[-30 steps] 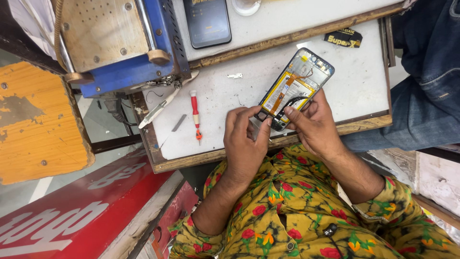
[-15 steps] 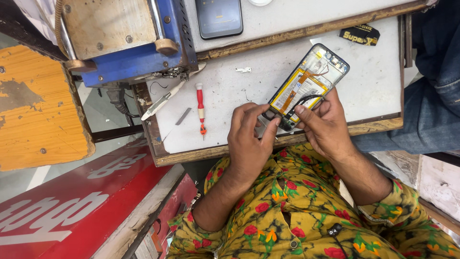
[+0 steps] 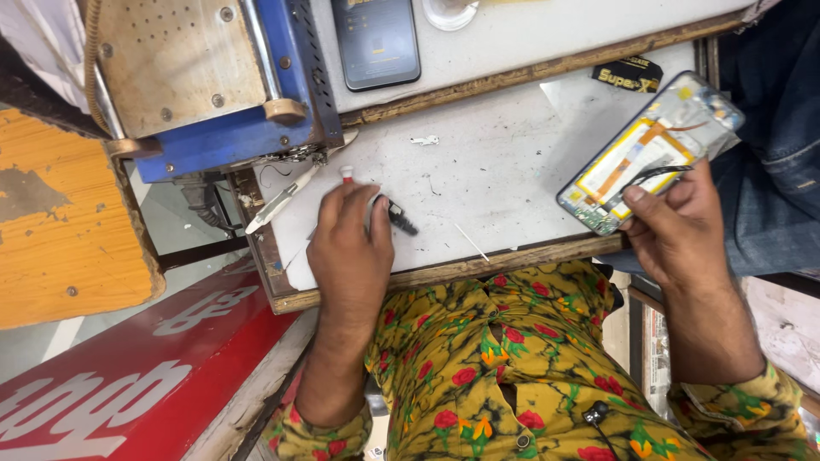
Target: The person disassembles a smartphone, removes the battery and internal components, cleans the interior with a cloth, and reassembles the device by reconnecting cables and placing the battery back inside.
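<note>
From the head camera we look down on a white work board [image 3: 512,162] with a worn wooden edge, and we take that board as our landmark.

Our left hand [image 3: 350,248] lies palm down on the board's near-left part, fingers curled together over a red-handled screwdriver [image 3: 347,174]; only the tool's red and white tip shows beyond the fingertips. Whether the fingers truly grip it or only cover it, we cannot tell. Just beside the hand, toward the board's middle, lies a small dark part [image 3: 400,220], touching or almost touching the thumb side. A pair of metal tweezers [image 3: 282,198] lies at the board's left edge, close to the hand but apart from it.

Our right hand [image 3: 675,226] is off the board's right end, clamped on an opened smartphone [image 3: 651,154] with its back cover off. A yellow-bordered battery and an orange flex strip show inside it. The thumb and fingers pinch its lower edge, and the phone is raised and tilted over the board's right corner.

Beyond the board's far edge, on a higher white shelf, a dark intact phone [image 3: 376,41] lies face up. A blue metal machine [image 3: 213,85] stands over the board's far-left corner. A small black packet [image 3: 628,75] lies at the board's far-right corner.
</note>
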